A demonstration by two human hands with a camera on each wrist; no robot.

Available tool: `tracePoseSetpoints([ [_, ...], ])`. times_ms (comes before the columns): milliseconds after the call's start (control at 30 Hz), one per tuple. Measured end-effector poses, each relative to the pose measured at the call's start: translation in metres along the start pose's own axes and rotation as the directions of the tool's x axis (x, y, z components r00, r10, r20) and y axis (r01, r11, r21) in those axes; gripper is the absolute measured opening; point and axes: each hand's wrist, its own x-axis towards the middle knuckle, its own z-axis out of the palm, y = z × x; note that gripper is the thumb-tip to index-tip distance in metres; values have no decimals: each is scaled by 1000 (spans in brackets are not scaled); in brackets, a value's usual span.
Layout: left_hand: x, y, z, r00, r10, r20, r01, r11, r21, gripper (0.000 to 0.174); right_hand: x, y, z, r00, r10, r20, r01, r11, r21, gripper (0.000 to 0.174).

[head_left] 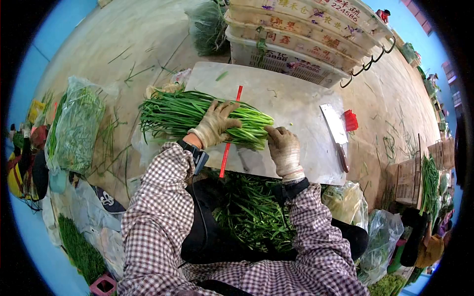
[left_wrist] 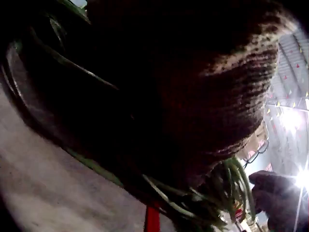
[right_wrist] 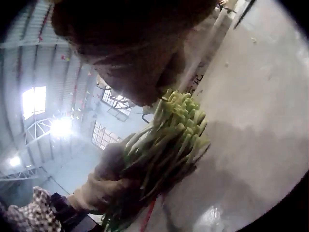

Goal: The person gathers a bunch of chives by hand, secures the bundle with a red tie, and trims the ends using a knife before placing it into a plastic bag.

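Note:
A thick bundle of garlic chives [head_left: 168, 116] lies across a pale board [head_left: 306, 118], leaves to the left and pale stalk ends [right_wrist: 186, 121] to the right. My gloved left hand [head_left: 216, 124] grips it from above, fingers spread over the far side and thumb on the near side. Under the bundle runs a red strip [head_left: 224, 160], its two ends showing beyond the chives. My gloved right hand [head_left: 285, 150] has bent fingers right at the stalk ends. Its fingertips are dark in the right wrist view, and I cannot tell whether they pinch a stalk.
A cleaver [head_left: 334, 128] lies on the board's right side, beside a red object [head_left: 350, 120]. Stacked white crates [head_left: 296, 49] stand beyond the board. Loose greens [head_left: 252, 212] are heaped below its near edge. Bagged greens [head_left: 76, 126] stand at left.

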Motion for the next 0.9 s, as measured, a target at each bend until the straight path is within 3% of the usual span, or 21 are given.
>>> tracePoseSetpoints([
  [100,-2,-9,14,988,108,-108,-108,994,0,51,8,5,-3,998,-57,18,56,998,29,24],
  [200,1,-13,27,992,43,-118,-41,999,23,35,14,-2,-9,986,-146,87,148,989,-27,22],
  [333,-1,-2,12,999,2,-48,0,1000,31,20,21,-6,-4,981,-120,153,131,989,-63,21],
  [533,-2,5,5,999,0,-32,2,998,64,10,21,-14,-7,961,-167,220,195,974,-114,20],
  [700,1,-5,21,994,0,-107,-4,999,-39,4,33,-27,4,924,-242,297,314,922,-226,16],
  [733,2,-8,28,991,-3,-136,-7,997,-76,3,37,-28,2,920,-177,350,263,940,-216,15],
  [767,2,-10,30,991,2,-137,-11,998,-64,4,35,-22,8,971,-48,234,45,999,20,16],
  [800,3,-10,29,990,4,-138,-12,999,-51,4,33,-14,16,982,109,154,-149,949,277,16],
  [833,1,-10,29,992,13,-126,-15,1000,-14,5,30,-4,23,954,275,120,-297,798,524,17],
  [867,0,-8,25,993,22,-114,-19,1000,23,6,33,-4,18,954,276,112,-292,791,538,15],
  [900,-1,-6,20,996,46,-83,-39,996,82,7,34,-6,15,979,165,116,-200,873,446,14],
])
